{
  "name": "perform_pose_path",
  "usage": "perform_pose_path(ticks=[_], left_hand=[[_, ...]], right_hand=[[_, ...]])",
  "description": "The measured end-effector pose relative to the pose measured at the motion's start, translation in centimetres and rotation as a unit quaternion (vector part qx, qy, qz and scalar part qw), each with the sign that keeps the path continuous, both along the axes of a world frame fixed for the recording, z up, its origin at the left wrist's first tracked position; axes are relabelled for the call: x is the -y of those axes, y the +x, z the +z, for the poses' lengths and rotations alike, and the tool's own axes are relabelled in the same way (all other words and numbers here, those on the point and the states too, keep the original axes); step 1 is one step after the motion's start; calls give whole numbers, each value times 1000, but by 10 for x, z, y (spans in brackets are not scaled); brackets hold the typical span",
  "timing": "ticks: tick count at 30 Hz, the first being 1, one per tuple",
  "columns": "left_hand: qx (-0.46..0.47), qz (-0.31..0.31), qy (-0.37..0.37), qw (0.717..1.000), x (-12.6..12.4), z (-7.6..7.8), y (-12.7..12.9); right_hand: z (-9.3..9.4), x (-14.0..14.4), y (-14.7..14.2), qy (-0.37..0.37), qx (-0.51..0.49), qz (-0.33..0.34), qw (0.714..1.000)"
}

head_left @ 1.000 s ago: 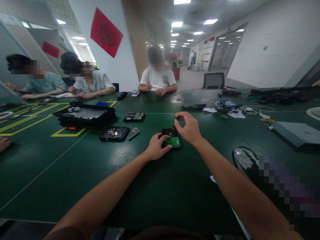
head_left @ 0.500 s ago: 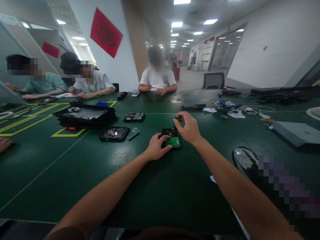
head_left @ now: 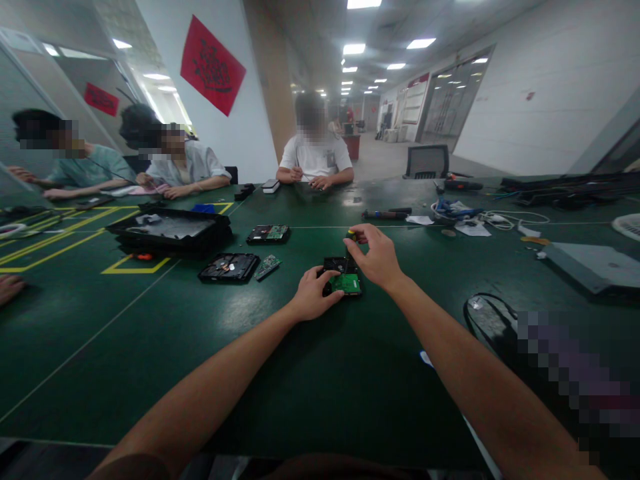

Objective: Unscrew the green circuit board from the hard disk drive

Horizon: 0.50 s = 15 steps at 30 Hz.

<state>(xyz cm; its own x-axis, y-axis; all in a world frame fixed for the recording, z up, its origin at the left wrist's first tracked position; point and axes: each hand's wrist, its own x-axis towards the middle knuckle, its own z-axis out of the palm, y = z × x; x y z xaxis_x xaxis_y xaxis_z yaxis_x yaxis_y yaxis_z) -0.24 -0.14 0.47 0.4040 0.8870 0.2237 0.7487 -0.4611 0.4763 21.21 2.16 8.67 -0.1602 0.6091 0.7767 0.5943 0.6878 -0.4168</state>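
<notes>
Long green table [head_left: 150,347]; white walls [head_left: 525,100], red hanging [head_left: 212,65]; ceiling lights [head_left: 354,49]; empty chair [head_left: 427,161]

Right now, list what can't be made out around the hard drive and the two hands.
- Screwdriver, head view: only its yellow-black top shows; the right hand covers the rest.
- Screwdriver tip and any screw: too small to tell.
- Hard drive: its near left side is under the left hand.
- Green board on the drive: markings too small to read.
- Table, lower right: a pixelated patch hides what lies there.
</notes>
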Motion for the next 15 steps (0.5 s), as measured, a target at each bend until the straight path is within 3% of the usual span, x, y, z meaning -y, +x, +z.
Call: perform_pose_path(ticks=[15], left_hand=[[6, 3, 5, 1000, 0, -1, 2]], right_hand=[[2, 3, -1, 21, -2, -5, 1000]])
